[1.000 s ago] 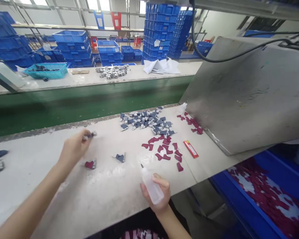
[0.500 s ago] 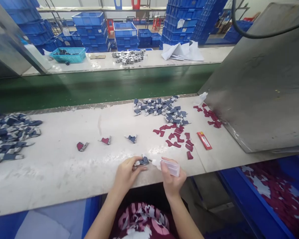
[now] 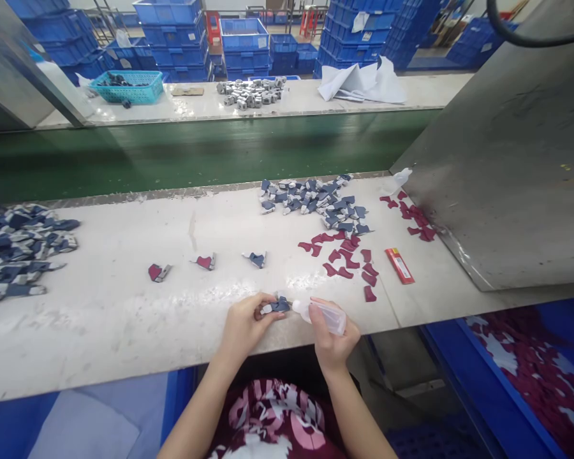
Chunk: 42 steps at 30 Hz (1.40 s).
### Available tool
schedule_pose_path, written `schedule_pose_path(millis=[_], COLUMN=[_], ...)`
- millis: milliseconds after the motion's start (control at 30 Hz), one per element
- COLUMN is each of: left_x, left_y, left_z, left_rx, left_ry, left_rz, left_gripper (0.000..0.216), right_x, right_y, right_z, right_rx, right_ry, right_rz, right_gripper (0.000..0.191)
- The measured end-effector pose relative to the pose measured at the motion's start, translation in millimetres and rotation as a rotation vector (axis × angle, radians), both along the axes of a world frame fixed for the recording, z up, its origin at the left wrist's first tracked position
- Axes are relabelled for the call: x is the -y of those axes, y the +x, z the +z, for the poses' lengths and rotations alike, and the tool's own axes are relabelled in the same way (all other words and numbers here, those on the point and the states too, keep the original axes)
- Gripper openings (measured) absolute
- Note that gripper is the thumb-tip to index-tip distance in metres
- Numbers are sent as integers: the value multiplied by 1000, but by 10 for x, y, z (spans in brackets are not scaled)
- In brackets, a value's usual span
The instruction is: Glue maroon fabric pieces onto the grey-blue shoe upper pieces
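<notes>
Between the thumb and fingers of my left hand (image 3: 245,324) is a small dark blue and grey part (image 3: 280,305). My right hand (image 3: 333,336) grips a translucent squeeze bottle (image 3: 326,317), tilted so its thin nozzle meets or nearly meets the part's right side. Ahead on the bench lie a blue and grey piece (image 3: 255,259) and two pieces with red tops, a nearer red-topped piece (image 3: 205,261) and a farther-left red-topped piece (image 3: 158,273). Loose dark red pieces (image 3: 345,255) are scattered beyond my right hand, below a pile of blue and grey parts (image 3: 316,203).
A red packet (image 3: 399,266) lies at the right, near a slanted metal panel (image 3: 502,159). Another blue and grey pile (image 3: 22,252) covers the bench's left end. Past the green belt (image 3: 210,153) stand a turquoise basket (image 3: 148,94) and grey parts (image 3: 253,94). A blue crate (image 3: 440,347) sits lower right.
The view has tipped slightly downward, so the background sits higher. The blue and grey part has turned a little in my left hand; the bottle's nozzle stays at its right side.
</notes>
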<state>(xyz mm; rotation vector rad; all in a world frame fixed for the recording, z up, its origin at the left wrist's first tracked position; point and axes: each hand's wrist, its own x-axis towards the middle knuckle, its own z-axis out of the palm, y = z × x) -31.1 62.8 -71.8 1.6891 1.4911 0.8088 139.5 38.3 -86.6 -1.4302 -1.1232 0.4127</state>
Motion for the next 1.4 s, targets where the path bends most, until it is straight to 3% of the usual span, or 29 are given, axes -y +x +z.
schedule_pose_path(millis=[600, 1233, 1400], left_x=[-13, -7, -4], left_y=[4, 28, 28], left_z=[47, 39, 39], left_rx=[50, 79, 95], left_ry=[-27, -55, -79], left_rz=[31, 76, 87], left_gripper=[28, 22, 23], right_x=[6, 34, 55], right_y=[-4, -35, -128], right_z=[5, -27, 26], right_rx=[9, -95, -83], right_ry=[-13, 134, 17], right_rz=[-16, -122, 10], right_gripper=[26, 26, 23])
